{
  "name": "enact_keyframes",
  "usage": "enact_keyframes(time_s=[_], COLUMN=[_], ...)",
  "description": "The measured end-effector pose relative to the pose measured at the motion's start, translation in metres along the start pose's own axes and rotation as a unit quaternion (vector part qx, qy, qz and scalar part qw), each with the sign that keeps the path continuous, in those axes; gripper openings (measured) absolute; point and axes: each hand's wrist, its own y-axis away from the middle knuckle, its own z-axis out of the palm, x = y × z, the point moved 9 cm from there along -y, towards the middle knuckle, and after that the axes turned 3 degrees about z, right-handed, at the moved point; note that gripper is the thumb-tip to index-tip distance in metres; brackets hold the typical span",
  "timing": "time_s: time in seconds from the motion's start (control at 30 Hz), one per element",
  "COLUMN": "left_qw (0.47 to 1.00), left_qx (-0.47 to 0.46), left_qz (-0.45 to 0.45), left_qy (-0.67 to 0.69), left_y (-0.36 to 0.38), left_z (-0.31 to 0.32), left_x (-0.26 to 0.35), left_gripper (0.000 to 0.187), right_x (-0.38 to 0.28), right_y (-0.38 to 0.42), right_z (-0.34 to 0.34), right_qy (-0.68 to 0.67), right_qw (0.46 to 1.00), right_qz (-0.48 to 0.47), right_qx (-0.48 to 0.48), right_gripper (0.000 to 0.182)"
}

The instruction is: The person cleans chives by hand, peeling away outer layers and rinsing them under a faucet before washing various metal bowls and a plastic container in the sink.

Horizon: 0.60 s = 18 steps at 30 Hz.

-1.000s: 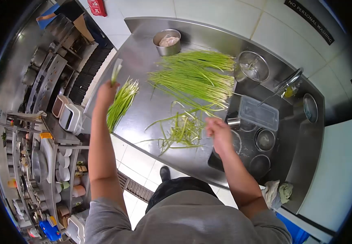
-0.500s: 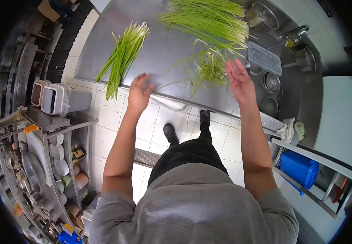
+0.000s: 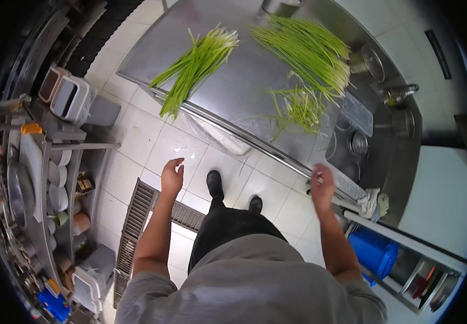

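My left hand (image 3: pixel 172 178) hangs over the floor tiles, away from the counter, with its fingers loosely bent, a gap at the thumb and nothing held. My right hand (image 3: pixel 323 186) is close to the front rim of the steel counter (image 3: pixel 239 97), slightly blurred, its fingers loosely curled and no object visible in them. A smaller bunch of green onions (image 3: pixel 198 67) lies at the counter's left, green ends over the edge. At the back right is a larger spread of green onions (image 3: pixel 306 51). Loose trimmings (image 3: pixel 301 108) lie in front of it.
Right of the counter is a sink holding a clear plastic lid (image 3: pixel 357 113) and metal bowls (image 3: pixel 358 143). A cloth (image 3: pixel 371 202) hangs at its corner, above a blue bin (image 3: pixel 372 251). Shelves of dishes (image 3: pixel 58 181) and grey bins (image 3: pixel 74 100) stand left. A drain grate (image 3: pixel 136 216) crosses the floor.
Both hands have drawn back from the counter towards my body, and the right hand's fingers have curled. My body has stepped back and turned. The green onions stay on the counter.
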Motion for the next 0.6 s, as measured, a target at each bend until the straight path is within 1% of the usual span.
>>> enact_keyframes(time_s=[0.03, 0.07, 0.13, 0.2, 0.23, 0.33, 0.37, 0.4, 0.43, 0.47, 0.5, 0.57, 0.6], left_qw=[1.000, 0.999, 0.996, 0.992, 0.991, 0.975, 0.964, 0.964, 0.957, 0.950, 0.947, 0.943, 0.945], left_qx=[-0.011, -0.023, -0.020, -0.016, -0.010, -0.003, 0.009, -0.002, -0.010, -0.016, -0.011, 0.017, 0.048], left_qz=[-0.020, -0.040, -0.074, -0.107, -0.112, -0.209, -0.240, -0.250, -0.277, -0.303, -0.317, -0.332, -0.324], left_qy=[0.010, 0.020, 0.041, 0.063, 0.069, 0.073, 0.117, 0.091, 0.079, 0.070, 0.058, 0.032, -0.001], left_y=[0.008, 0.018, 0.040, 0.076, 0.095, 0.157, 0.182, 0.203, 0.226, 0.244, 0.258, 0.278, 0.291], left_z=[0.012, 0.024, 0.044, 0.062, 0.071, 0.097, 0.113, 0.125, 0.136, 0.149, 0.157, 0.163, 0.167], left_x=[-0.012, -0.022, -0.032, -0.036, -0.043, -0.079, -0.103, -0.123, -0.142, -0.162, -0.176, -0.203, -0.218], left_gripper=[0.022, 0.022, 0.021, 0.021, 0.022, 0.022, 0.023, 0.022, 0.022, 0.022, 0.022, 0.023, 0.025], right_x=[-0.005, -0.010, -0.012, -0.003, 0.012, 0.072, 0.099, 0.133, 0.144, 0.165, 0.189, 0.209, 0.221], right_y=[0.016, 0.034, 0.079, 0.120, 0.134, 0.184, 0.197, 0.213, 0.212, 0.214, 0.212, 0.206, 0.209], right_z=[0.022, 0.046, 0.106, 0.156, 0.179, 0.263, 0.294, 0.328, 0.348, 0.374, 0.400, 0.455, 0.485], right_qy=[-0.046, -0.089, -0.152, -0.119, -0.083, 0.008, 0.054, 0.093, 0.138, 0.207, 0.263, 0.264, 0.235], right_qw=[0.993, 0.973, 0.917, 0.860, 0.846, 0.801, 0.784, 0.767, 0.755, 0.729, 0.721, 0.769, 0.780], right_qz=[0.037, 0.075, 0.029, -0.014, -0.042, -0.114, -0.094, -0.096, -0.119, -0.123, -0.085, -0.064, -0.049], right_qx=[-0.100, -0.201, -0.369, -0.496, -0.525, -0.587, -0.611, -0.627, -0.630, -0.641, -0.635, -0.579, -0.578], right_gripper=[0.019, 0.019, 0.017, 0.018, 0.018, 0.017, 0.017, 0.018, 0.023, 0.023, 0.024, 0.024, 0.021])
